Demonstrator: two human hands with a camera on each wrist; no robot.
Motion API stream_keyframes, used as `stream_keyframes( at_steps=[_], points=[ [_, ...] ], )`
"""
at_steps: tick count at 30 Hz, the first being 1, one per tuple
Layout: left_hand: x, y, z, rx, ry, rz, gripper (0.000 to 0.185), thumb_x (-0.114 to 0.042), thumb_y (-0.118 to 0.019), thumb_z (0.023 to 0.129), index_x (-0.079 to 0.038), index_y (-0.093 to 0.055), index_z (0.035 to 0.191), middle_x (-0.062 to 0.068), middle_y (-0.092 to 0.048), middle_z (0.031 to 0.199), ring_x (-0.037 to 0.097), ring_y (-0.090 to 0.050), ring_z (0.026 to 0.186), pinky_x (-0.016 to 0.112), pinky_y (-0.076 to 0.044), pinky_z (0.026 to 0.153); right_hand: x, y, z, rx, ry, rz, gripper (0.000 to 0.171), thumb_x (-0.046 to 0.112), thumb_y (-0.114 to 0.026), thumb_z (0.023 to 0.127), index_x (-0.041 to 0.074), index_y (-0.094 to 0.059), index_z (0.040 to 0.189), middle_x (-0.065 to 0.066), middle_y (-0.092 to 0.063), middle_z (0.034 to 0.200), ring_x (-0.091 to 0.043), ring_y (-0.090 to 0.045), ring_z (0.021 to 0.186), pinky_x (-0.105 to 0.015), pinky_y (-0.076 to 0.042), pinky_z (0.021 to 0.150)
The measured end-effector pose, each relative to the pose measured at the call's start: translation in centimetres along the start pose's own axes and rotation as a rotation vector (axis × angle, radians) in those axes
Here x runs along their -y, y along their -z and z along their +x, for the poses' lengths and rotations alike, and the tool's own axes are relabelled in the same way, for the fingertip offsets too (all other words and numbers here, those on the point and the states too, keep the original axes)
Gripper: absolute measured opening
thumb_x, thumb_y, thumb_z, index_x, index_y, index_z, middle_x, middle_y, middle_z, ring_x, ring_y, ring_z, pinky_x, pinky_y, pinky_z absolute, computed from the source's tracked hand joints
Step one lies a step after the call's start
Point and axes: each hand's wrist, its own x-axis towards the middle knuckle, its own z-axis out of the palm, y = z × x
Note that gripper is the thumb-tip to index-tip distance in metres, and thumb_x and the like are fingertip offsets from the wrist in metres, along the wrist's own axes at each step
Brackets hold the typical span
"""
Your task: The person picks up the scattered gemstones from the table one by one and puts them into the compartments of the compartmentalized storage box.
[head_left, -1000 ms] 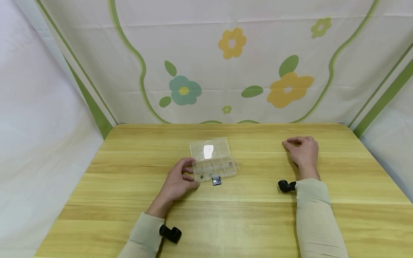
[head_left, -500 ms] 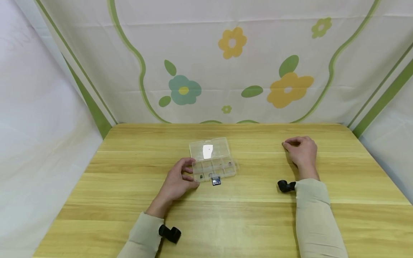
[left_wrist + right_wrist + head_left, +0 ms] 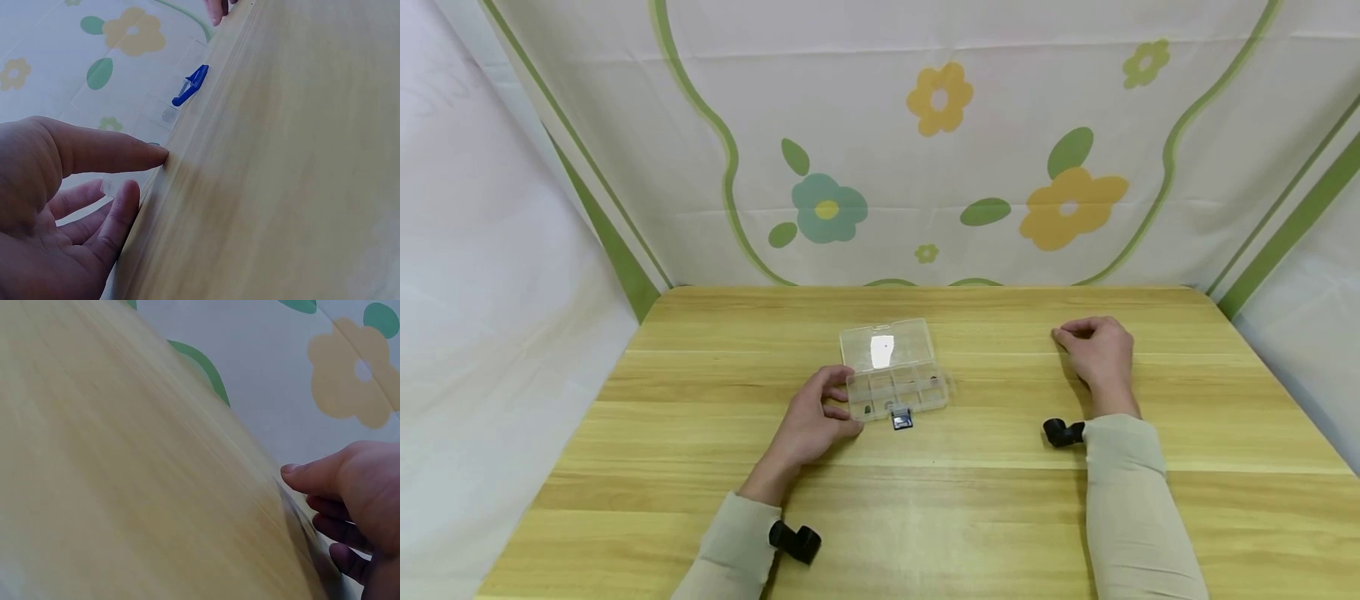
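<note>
My left hand (image 3: 815,421) grips the left end of a clear plastic compartment box (image 3: 897,393), thumb at its front corner and fingers at the back. The box's lid (image 3: 887,346) is folded back, and small dark bits lie in some compartments. A small blue card-like piece (image 3: 902,419) sits at the front edge of the box; the left wrist view shows this blue piece (image 3: 191,86) tilted. Far to the right, my right hand (image 3: 1099,348) is low over the table, thumb and index fingertips together, other fingers curled. I cannot tell whether something tiny is between those fingertips.
The wooden table (image 3: 970,517) has its back edge against a white curtain (image 3: 880,100) with printed flowers. White cloth also hangs at left and right. A black wrist camera (image 3: 796,542) sticks out from the left sleeve, another black camera (image 3: 1063,432) from the right.
My right hand has shifted slightly left, its fingertips still together. The left hand and the box stay in place.
</note>
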Motion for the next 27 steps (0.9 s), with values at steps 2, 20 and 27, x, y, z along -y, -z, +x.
stream_keyframes(
  at_steps=[2, 20, 27],
  points=[
    [0.0, 0.0, 0.1, 0.0, -0.003, 0.001, 0.076, 0.014, -0.085, 0.078, -0.009, -0.059, 0.145, 0.017, -0.063, 0.129, 0.024, -0.067, 0.095, 0.036, -0.064, 0.088, 0.1, 0.0, 0.0, 0.004, -0.008, 0.018, 0.037, 0.035, -0.071, 0.103, 0.003, -0.077, 0.12, -0.022, -0.063, 0.135, -0.043, -0.058, 0.126, -0.057, -0.048, 0.11],
    [0.0, -0.2, 0.1, 0.002, -0.013, -0.006, 0.076, 0.015, -0.085, 0.076, -0.007, -0.059, 0.144, 0.018, -0.064, 0.128, 0.023, -0.067, 0.093, 0.034, -0.064, 0.086, 1.9, 0.2, -0.3, 0.062, -0.072, 0.137, 0.047, 0.049, -0.073, 0.1, 0.009, -0.076, 0.125, -0.011, -0.068, 0.129, -0.025, -0.058, 0.117, -0.027, -0.047, 0.086],
    [0.0, -0.1, 0.1, 0.0, -0.008, -0.007, 0.076, 0.015, -0.086, 0.076, -0.008, -0.059, 0.144, 0.017, -0.063, 0.129, 0.023, -0.067, 0.093, 0.032, -0.063, 0.085, 3.4, -1.0, -0.9, 0.101, -0.025, 0.189, 0.046, 0.045, -0.076, 0.099, 0.007, -0.076, 0.125, -0.015, -0.069, 0.132, -0.029, -0.059, 0.125, -0.028, -0.046, 0.092]
  ],
)
